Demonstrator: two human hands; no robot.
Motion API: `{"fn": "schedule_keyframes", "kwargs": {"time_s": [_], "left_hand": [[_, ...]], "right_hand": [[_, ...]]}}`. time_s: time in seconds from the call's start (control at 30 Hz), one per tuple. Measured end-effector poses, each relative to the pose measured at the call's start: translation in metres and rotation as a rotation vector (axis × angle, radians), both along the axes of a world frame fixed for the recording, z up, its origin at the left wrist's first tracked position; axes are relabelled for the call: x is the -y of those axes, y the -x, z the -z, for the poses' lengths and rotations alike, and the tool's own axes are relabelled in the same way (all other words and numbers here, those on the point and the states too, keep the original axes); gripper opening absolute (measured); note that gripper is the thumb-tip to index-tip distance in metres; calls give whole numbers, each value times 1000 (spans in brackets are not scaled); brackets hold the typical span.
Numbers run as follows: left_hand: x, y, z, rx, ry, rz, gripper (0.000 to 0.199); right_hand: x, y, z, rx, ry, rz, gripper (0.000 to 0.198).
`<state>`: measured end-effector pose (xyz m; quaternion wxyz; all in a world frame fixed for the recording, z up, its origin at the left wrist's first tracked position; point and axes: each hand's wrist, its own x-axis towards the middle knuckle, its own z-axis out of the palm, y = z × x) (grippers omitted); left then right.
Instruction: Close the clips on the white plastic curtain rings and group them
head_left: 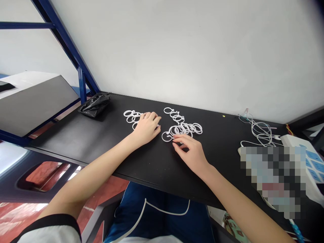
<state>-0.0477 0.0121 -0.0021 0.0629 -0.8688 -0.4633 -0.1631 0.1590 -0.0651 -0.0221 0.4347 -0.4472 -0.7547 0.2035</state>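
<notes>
White plastic curtain rings with small eyelets lie in loose groups on a black table (157,158). My left hand (148,126) rests palm down over the left group of rings (129,113), its fingers spread and partly covering them. My right hand (191,152) is at the near edge of the right pile of rings (196,128). Its fingertips touch or nearly touch a single ring (165,137) lying flat at the pile's left end, with a gap between thumb and fingers. Behind that pile, a short row of rings (174,114) reaches toward the wall.
A crumpled black plastic bag (95,105) lies at the table's left end. Tangled white cables (262,131), a white power strip (303,158) and a pixelated object (274,179) occupy the right side. A white wall (177,50) stands behind, with a blue metal frame (67,40) at left.
</notes>
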Motion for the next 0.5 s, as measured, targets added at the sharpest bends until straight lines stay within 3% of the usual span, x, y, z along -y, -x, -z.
{"fn": "schedule_keyframes", "kwargs": {"time_s": [0.23, 0.5], "left_hand": [[11, -8, -3, 196, 153, 382, 44], [10, -8, -1, 297, 149, 482, 51]], "right_hand": [[1, 2, -6, -41, -97, 21, 11], [3, 4, -12, -25, -204, -31, 9]]}}
